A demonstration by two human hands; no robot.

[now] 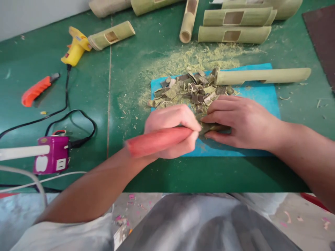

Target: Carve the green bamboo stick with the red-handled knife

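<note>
Left hand: fist closed around red-handled knife.
Right hand: fingers pinching bamboo piece, touching left hand.
Beyond hands: bamboo scraps.

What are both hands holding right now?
Left hand: closed on the red handle.
Right hand: closed on a small bamboo piece.

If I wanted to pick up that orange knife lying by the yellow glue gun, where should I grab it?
Probably by the fat orange handle of the orange knife, coming down from above. It lies flat on the green table with bare space around it. The grey blade end points up-right toward the glue gun, so keep fingers on the lower-left part.
</note>
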